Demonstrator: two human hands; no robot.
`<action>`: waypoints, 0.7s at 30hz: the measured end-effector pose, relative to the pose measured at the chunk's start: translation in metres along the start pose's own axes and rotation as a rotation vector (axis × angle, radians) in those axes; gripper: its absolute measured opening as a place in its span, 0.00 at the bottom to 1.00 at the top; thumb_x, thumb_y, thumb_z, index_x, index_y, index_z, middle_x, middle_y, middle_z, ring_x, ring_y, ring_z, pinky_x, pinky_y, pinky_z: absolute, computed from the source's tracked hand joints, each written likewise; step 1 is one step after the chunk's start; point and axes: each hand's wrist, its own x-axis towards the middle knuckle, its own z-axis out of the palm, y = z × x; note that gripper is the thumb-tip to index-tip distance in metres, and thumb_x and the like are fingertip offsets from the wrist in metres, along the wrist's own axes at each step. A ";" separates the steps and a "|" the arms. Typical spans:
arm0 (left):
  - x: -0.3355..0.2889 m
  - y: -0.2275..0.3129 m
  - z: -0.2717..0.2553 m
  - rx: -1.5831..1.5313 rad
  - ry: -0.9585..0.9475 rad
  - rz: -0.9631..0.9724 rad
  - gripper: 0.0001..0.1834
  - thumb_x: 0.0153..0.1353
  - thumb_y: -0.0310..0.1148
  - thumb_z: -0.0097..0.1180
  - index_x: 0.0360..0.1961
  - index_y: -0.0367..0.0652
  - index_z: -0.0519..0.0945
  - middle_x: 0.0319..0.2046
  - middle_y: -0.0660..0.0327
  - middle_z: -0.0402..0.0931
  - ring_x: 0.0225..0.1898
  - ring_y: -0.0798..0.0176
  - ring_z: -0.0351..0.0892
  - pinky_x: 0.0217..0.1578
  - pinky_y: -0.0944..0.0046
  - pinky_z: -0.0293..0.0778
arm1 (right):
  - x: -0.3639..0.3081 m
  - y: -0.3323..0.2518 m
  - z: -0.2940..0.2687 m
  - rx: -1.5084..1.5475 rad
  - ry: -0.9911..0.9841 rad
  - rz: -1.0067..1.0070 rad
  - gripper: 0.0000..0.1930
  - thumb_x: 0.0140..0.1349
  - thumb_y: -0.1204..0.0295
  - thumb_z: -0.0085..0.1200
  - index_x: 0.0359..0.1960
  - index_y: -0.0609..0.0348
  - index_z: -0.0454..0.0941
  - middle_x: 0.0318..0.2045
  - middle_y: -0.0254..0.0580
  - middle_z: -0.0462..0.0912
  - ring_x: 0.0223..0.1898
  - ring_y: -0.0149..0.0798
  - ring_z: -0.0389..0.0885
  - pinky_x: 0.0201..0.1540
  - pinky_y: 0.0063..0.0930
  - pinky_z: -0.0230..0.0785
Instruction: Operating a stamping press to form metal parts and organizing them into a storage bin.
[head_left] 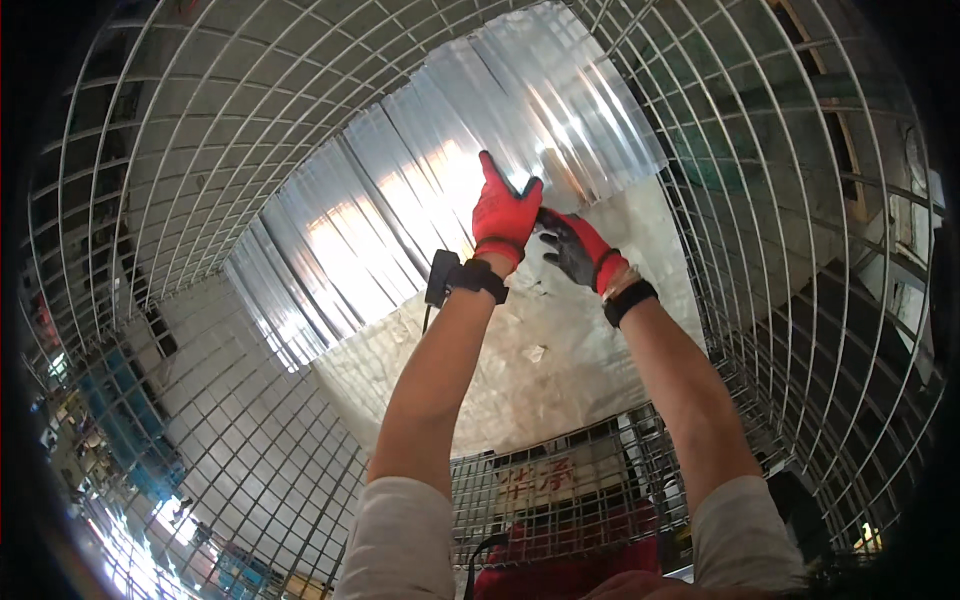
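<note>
Both my arms reach into a deep wire mesh cage. My left hand (503,208), in a red glove, is over the near edge of a layer of shiny metal strips (400,190). Its index finger and thumb are spread apart, and I see nothing between them. To its right is my right hand (582,250), in a red glove with a dark palm. Its palm is turned left, its fingers are apart and slightly bent, and nothing shows in them. The fingertips come close to the left hand; whether they touch I cannot tell. A pale, stained sheet (470,390) lines the cage bottom.
Mesh walls of the cage (260,410) rise around my arms on all sides. Small scraps (537,353) lie on the pale sheet. Below my arms, a panel with red markings (535,480) and red cloth (570,545) show behind the mesh. Blue equipment (125,410) stands outside, left.
</note>
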 end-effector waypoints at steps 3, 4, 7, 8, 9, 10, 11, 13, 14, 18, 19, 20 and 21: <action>0.006 0.003 -0.003 -0.003 -0.021 -0.047 0.47 0.45 0.52 0.53 0.59 0.38 0.45 0.36 0.43 0.72 0.41 0.47 0.72 0.42 0.58 0.66 | 0.004 -0.015 0.011 0.071 0.066 0.107 0.14 0.49 0.53 0.50 0.35 0.39 0.72 0.35 0.19 0.69 0.37 0.28 0.61 0.41 0.26 0.53; 0.004 0.000 0.000 0.000 -0.006 -0.037 0.47 0.45 0.52 0.52 0.59 0.38 0.44 0.36 0.43 0.73 0.40 0.47 0.73 0.41 0.58 0.67 | 0.008 -0.013 0.009 0.009 0.081 0.098 0.14 0.48 0.52 0.50 0.35 0.39 0.73 0.36 0.19 0.69 0.37 0.28 0.61 0.41 0.26 0.52; 0.001 0.007 -0.003 0.050 -0.119 -0.077 0.46 0.47 0.47 0.52 0.59 0.36 0.42 0.32 0.45 0.73 0.37 0.47 0.74 0.38 0.57 0.68 | 0.009 -0.014 0.008 -0.106 0.119 0.040 0.15 0.46 0.51 0.53 0.34 0.40 0.73 0.37 0.20 0.68 0.39 0.29 0.60 0.41 0.28 0.52; 0.000 0.009 -0.004 0.075 -0.183 -0.103 0.46 0.48 0.45 0.52 0.59 0.35 0.41 0.31 0.46 0.74 0.36 0.47 0.74 0.37 0.57 0.69 | 0.001 -0.020 0.013 -0.094 0.132 -0.004 0.16 0.45 0.51 0.53 0.34 0.40 0.73 0.37 0.21 0.68 0.39 0.30 0.60 0.42 0.28 0.51; 0.000 0.007 0.001 0.071 -0.199 -0.079 0.45 0.49 0.44 0.51 0.59 0.33 0.41 0.31 0.46 0.74 0.36 0.47 0.74 0.37 0.57 0.69 | 0.001 -0.020 0.012 -0.098 0.122 -0.021 0.16 0.45 0.51 0.53 0.35 0.40 0.73 0.37 0.21 0.68 0.39 0.30 0.60 0.42 0.29 0.52; 0.000 0.007 0.002 0.121 -0.185 -0.058 0.45 0.49 0.44 0.51 0.59 0.33 0.40 0.31 0.46 0.74 0.37 0.47 0.74 0.38 0.57 0.69 | 0.002 -0.019 0.011 -0.098 0.111 -0.039 0.16 0.45 0.51 0.53 0.35 0.40 0.73 0.37 0.21 0.68 0.39 0.31 0.61 0.42 0.29 0.52; 0.000 0.007 0.002 0.104 -0.160 -0.039 0.45 0.49 0.44 0.51 0.59 0.35 0.40 0.33 0.46 0.74 0.38 0.47 0.73 0.38 0.57 0.68 | 0.004 -0.018 0.004 -0.114 0.082 -0.032 0.16 0.46 0.51 0.53 0.35 0.40 0.73 0.38 0.21 0.69 0.39 0.31 0.61 0.42 0.30 0.52; -0.001 0.007 0.002 0.080 -0.090 -0.030 0.45 0.48 0.45 0.51 0.60 0.38 0.41 0.37 0.45 0.71 0.39 0.47 0.73 0.39 0.56 0.68 | 0.008 -0.014 -0.003 -0.073 0.087 -0.030 0.16 0.47 0.53 0.52 0.37 0.40 0.73 0.39 0.21 0.69 0.39 0.31 0.62 0.42 0.30 0.54; -0.004 0.011 -0.002 0.073 -0.044 -0.044 0.44 0.48 0.45 0.51 0.60 0.39 0.42 0.40 0.45 0.70 0.39 0.46 0.72 0.39 0.56 0.68 | 0.001 -0.016 0.002 -0.016 0.119 -0.034 0.16 0.48 0.54 0.51 0.39 0.40 0.73 0.39 0.21 0.69 0.40 0.31 0.63 0.42 0.31 0.55; -0.004 0.002 -0.005 0.007 0.053 -0.095 0.43 0.46 0.47 0.52 0.59 0.43 0.47 0.49 0.44 0.59 0.41 0.44 0.70 0.40 0.55 0.67 | -0.003 -0.022 0.005 0.182 0.109 -0.051 0.15 0.49 0.57 0.51 0.40 0.41 0.74 0.46 0.22 0.67 0.48 0.32 0.59 0.45 0.38 0.53; 0.002 -0.008 0.000 -0.054 0.017 -0.096 0.42 0.44 0.48 0.53 0.58 0.43 0.52 0.50 0.45 0.55 0.44 0.43 0.66 0.42 0.54 0.66 | -0.005 -0.023 0.005 0.201 0.050 -0.045 0.15 0.49 0.57 0.51 0.39 0.41 0.74 0.46 0.22 0.67 0.47 0.34 0.60 0.45 0.37 0.53; 0.004 -0.008 0.000 0.039 0.055 -0.069 0.42 0.43 0.49 0.53 0.58 0.44 0.53 0.51 0.45 0.55 0.47 0.44 0.64 0.44 0.54 0.65 | -0.008 -0.023 0.002 0.216 -0.005 -0.037 0.14 0.49 0.58 0.51 0.39 0.41 0.74 0.46 0.22 0.67 0.47 0.35 0.60 0.45 0.36 0.53; 0.006 -0.009 0.000 0.132 0.091 -0.043 0.42 0.43 0.51 0.53 0.58 0.45 0.54 0.51 0.45 0.55 0.50 0.44 0.61 0.45 0.54 0.64 | -0.011 -0.023 0.001 0.233 -0.059 -0.029 0.13 0.49 0.58 0.51 0.38 0.41 0.74 0.46 0.22 0.67 0.47 0.36 0.60 0.45 0.36 0.54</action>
